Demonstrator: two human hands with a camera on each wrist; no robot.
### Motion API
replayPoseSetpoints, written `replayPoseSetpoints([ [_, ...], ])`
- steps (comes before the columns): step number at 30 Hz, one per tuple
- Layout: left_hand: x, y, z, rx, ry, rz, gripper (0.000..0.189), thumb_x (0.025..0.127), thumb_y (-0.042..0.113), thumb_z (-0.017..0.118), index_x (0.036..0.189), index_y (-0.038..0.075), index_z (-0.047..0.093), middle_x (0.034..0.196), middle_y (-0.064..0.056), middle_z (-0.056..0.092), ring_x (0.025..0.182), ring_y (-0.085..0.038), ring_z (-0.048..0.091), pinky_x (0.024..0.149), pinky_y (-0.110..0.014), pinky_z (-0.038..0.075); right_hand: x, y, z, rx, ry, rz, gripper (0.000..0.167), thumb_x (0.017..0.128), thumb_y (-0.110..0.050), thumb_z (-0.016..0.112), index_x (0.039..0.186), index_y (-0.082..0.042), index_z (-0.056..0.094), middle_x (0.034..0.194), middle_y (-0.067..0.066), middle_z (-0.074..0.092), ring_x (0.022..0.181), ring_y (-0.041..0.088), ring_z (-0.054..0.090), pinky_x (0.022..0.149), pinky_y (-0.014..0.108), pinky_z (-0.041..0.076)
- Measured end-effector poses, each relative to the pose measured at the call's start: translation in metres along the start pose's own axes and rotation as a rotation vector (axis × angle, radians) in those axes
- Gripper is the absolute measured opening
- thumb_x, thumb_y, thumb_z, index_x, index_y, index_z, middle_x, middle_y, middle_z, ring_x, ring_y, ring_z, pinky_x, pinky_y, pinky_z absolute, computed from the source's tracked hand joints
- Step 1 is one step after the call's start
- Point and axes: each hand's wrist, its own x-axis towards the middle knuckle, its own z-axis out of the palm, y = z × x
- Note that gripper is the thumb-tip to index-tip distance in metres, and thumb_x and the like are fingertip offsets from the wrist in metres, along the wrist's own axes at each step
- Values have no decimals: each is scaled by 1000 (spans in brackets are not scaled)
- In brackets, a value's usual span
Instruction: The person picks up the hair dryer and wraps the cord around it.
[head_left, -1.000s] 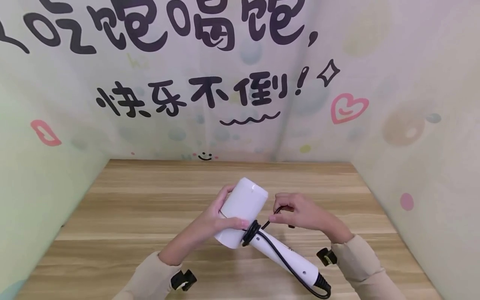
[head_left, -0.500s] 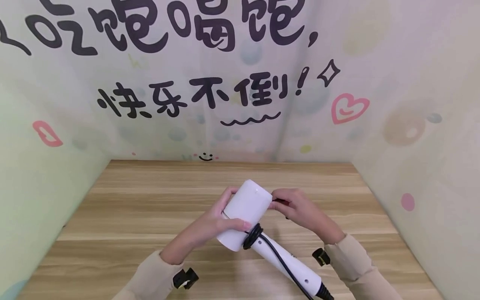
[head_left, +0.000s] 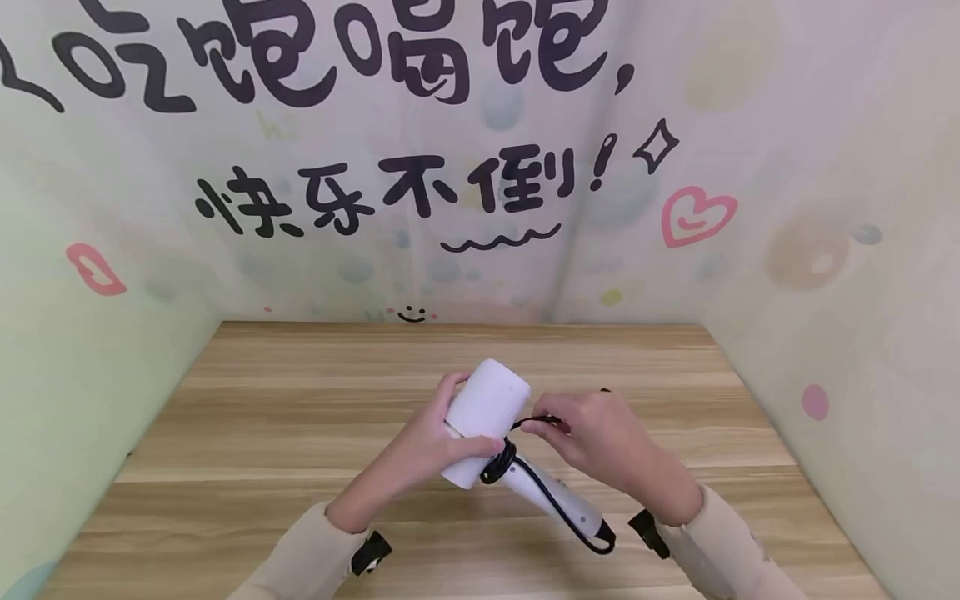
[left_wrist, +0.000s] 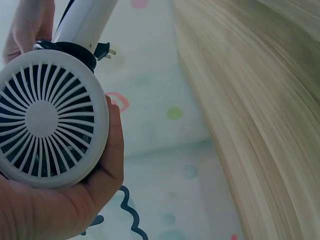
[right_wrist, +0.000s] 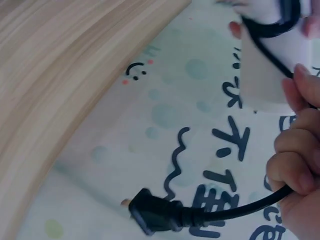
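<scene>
A white hair dryer (head_left: 489,400) is held up over the table, its barrel tilted and its handle (head_left: 551,493) slanting down to the right. My left hand (head_left: 431,446) grips the barrel, thumb across it near the handle. In the left wrist view the round slatted grille (left_wrist: 42,117) faces the camera. Several turns of black cord (head_left: 497,463) wrap the neck where handle meets barrel, and a loop runs along the handle to its end. My right hand (head_left: 603,433) pinches the cord's free end just beside the barrel. The plug (right_wrist: 155,212) dangles beyond the curled right fingers.
Beneath both hands lies a wood-grain table (head_left: 300,400). A printed curtain wall (head_left: 337,275) with black characters stands at its back edge, and pale walls close off the left and right sides. Black camera mounts (head_left: 649,533) sit at both wrists.
My right hand moved the cord end up beside the barrel's front, then back left toward the wrapped neck. The handle's end has swung up and left. My left hand keeps its grip.
</scene>
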Motion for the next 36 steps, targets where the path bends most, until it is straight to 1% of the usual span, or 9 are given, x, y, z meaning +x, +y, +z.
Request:
replayPoseSetpoints([
  [4, 1, 2, 1, 11, 53, 5, 82, 71, 24, 80, 137, 22, 32, 110, -14, 54, 82, -21, 60, 62, -33, 53, 2, -17, -9, -1, -122, 85, 12, 84, -22, 67, 75, -18, 62, 59, -14, 53, 49, -7, 38, 45, 12, 33],
  [6, 2, 2, 2, 12, 94, 4, 83, 70, 25, 80, 137, 21, 31, 110, -14, 55, 82, -22, 60, 62, -33, 53, 4, -25, -12, 16, -156, 110, 12, 86, -20, 64, 75, -16, 63, 60, -13, 54, 51, -6, 40, 47, 13, 35],
  [11, 6, -2, 3, 10, 199, -3, 85, 69, 27, 81, 138, 21, 31, 111, -13, 56, 84, -22, 60, 63, -32, 53, 3, -45, -13, 64, -182, 140, 15, 90, -18, 59, 76, -13, 61, 56, -13, 46, 50, -5, 36, 45, 12, 32],
  [14, 7, -4, 2, -28, 230, 4, 84, 70, 24, 81, 137, 21, 31, 112, -14, 55, 87, -24, 59, 65, -33, 53, 0, -55, -11, 94, -194, 172, 15, 92, -16, 55, 77, -13, 59, 54, -13, 38, 48, -4, 31, 44, 12, 29],
  [18, 8, -2, 1, -91, 266, 22, 81, 72, 19, 79, 137, 20, 30, 114, -15, 54, 91, -25, 59, 68, -33, 52, -5, -66, -2, 167, -217, 223, 18, 96, -17, 47, 80, -15, 54, 58, -14, 37, 52, -2, 34, 48, 14, 33],
  [22, 8, -1, 0, -141, 290, 20, 82, 73, 17, 78, 138, 20, 29, 116, -16, 53, 92, -25, 58, 70, -33, 52, -10, -70, 15, 273, -241, 252, 20, 99, -18, 42, 82, -13, 52, 59, -14, 39, 54, -2, 37, 50, 14, 36],
  [26, 6, -3, -2, -218, 301, -5, 82, 75, 17, 76, 140, 21, 27, 118, -17, 53, 96, -26, 58, 72, -35, 53, -15, -64, 28, 371, -260, 307, 21, 100, -19, 41, 83, -12, 53, 57, -12, 38, 53, -2, 36, 49, 15, 37],
  [30, 5, -5, -3, -278, 304, -40, 81, 76, 18, 75, 141, 22, 25, 120, -17, 53, 100, -27, 58, 74, -36, 53, -18, -56, 38, 406, -287, 361, 23, 100, -22, 41, 83, -15, 54, 63, -10, 46, 57, 0, 41, 54, 17, 39],
  [36, 7, -8, 0, -310, 295, -43, 82, 76, 17, 75, 141, 22, 25, 119, -18, 53, 98, -26, 58, 74, -35, 52, -15, -53, 49, 473, -299, 331, 23, 100, -24, 39, 85, -13, 53, 67, -8, 47, 59, 0, 41, 55, 17, 39],
])
